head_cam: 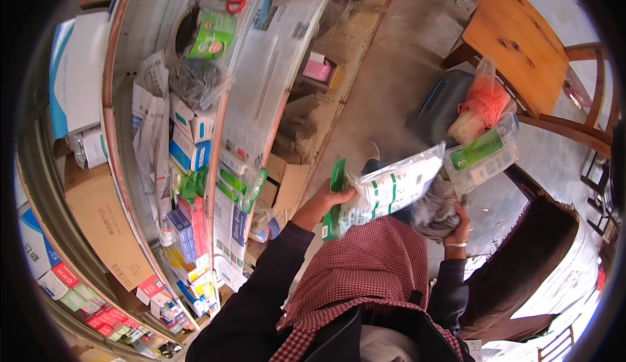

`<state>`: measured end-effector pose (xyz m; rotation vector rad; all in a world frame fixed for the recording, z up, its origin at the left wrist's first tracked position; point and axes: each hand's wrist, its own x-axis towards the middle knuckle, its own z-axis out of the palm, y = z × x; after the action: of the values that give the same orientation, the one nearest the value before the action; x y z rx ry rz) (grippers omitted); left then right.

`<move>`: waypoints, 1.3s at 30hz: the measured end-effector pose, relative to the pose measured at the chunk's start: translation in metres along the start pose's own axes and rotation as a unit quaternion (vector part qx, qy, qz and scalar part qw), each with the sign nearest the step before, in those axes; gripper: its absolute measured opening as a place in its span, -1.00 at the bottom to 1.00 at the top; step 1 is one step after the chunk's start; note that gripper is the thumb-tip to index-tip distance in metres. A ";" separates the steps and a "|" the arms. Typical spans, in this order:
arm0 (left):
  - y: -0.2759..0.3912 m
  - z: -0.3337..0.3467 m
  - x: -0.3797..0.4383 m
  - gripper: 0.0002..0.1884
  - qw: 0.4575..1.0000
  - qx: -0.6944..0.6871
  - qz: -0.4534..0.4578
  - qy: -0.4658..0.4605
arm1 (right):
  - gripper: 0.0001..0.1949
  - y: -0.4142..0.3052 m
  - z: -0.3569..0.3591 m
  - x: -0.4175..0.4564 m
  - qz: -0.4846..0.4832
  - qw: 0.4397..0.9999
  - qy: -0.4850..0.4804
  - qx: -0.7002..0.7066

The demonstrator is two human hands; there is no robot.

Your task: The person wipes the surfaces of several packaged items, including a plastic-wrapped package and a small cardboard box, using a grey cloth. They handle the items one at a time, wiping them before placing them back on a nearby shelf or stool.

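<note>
My left hand (326, 204) grips one end of a white plastic package with green print (386, 191), thumb lying over its green header. In my right hand (458, 222) is a crumpled grey cloth (433, 210), bunched up against the far end of the package. The cloth looks slightly blurred. Just beyond it, a clear packet with a green label (481, 156) lies by a dark grey plastic stool or bin (437, 105). A red plastic bag (484, 100) rests beside that packet.
Shelves on my left hold boxes, a green tin (212, 34), red-handled scissors (238, 0), a grey plastic bag (198, 83) and similar green packets (244, 186). An open cardboard box (288, 181) sits low. At right stand a wooden chair (518, 44) and a dark cloth-draped piece (525, 264).
</note>
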<state>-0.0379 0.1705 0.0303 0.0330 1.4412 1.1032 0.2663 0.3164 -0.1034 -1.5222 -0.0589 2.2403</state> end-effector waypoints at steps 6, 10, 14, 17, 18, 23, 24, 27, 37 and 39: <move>-0.032 -0.013 -0.027 -0.57 0.950 0.273 0.142 0.050 | -0.50 0.069 0.037 -0.004 0.148 0.946 -0.046 -0.284; -0.054 0.008 -0.057 -0.66 0.858 0.478 0.185 0.005 | -0.36 0.106 0.106 -0.030 0.238 0.951 -0.154 -0.126; -0.096 0.006 -0.090 -0.70 0.835 0.513 0.188 -0.063 | -0.55 0.168 0.080 -0.012 0.201 0.942 -0.166 -0.213; -0.083 -0.002 -0.112 -0.62 0.877 0.433 0.163 -0.126 | -0.68 0.190 0.088 -0.008 0.219 0.903 -0.198 -0.311; -0.087 -0.009 -0.116 -0.64 0.908 0.346 0.136 -0.194 | -0.72 0.191 0.108 -0.010 0.240 0.897 -0.207 -0.307; -0.067 -0.063 -0.136 -0.85 0.954 0.203 0.210 -0.066 | -0.75 0.227 0.135 0.004 0.226 0.873 -0.258 -0.346; -0.076 -0.093 -0.136 -0.82 0.943 0.238 0.212 0.100 | -0.72 0.233 0.138 0.003 0.231 0.872 -0.266 -0.341; -0.105 -0.185 -0.110 -0.42 0.926 0.097 0.106 0.348 | -0.64 0.245 0.151 0.009 0.273 0.860 -0.288 -0.320; -0.205 -0.266 -0.059 -0.49 0.914 -0.356 0.002 0.194 | -0.59 0.314 0.217 0.042 0.182 0.750 -0.399 -0.495; -0.201 -0.284 -0.058 -0.44 0.883 -0.419 0.018 0.211 | -0.59 0.327 0.229 0.041 0.125 0.824 -0.339 -0.437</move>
<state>-0.1311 -0.1386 -0.1113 -0.8427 1.2123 1.7617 -0.0569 0.0810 -0.1366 -0.9719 -1.3238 3.0736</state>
